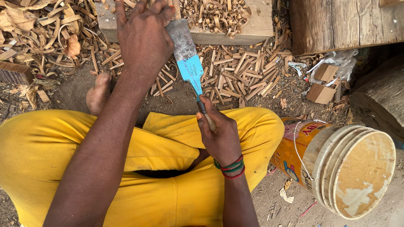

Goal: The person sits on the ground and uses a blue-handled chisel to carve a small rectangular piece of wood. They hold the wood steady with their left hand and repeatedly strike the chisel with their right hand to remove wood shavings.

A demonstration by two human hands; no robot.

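- As seen from the head camera, looking down over my crossed legs in yellow trousers [168, 168], I sit on bare earth before a pale wooden block [252, 29].
- My right hand [221, 134] is clenched around the wooden handle of a broad chisel [188, 63]; its blue-painted shank and grey steel blade run up and away from me, slightly leftward.
- My left hand [143, 38] lies palm down over the upper blade, fingers curled forward toward the block. Whether they grasp a workpiece beneath, I cannot tell; the cutting edge is hidden under this hand.
- Curled shavings and short split wood strips [240, 71] cover the ground between block and knees, with more curls on top of the block.
- My bare foot [99, 92] rests on the soil, left of the blade.
- An orange plastic bucket [336, 164] lies tipped on its side near my right knee; cardboard scraps [322, 86] lie beyond it, beside a dark timber [336, 21].
- Step in hand, as I judge it: paring wood against the block, one hand driving, the other steering.
- Next stroke calls for firm downward guidance and fingertips kept behind the edge.
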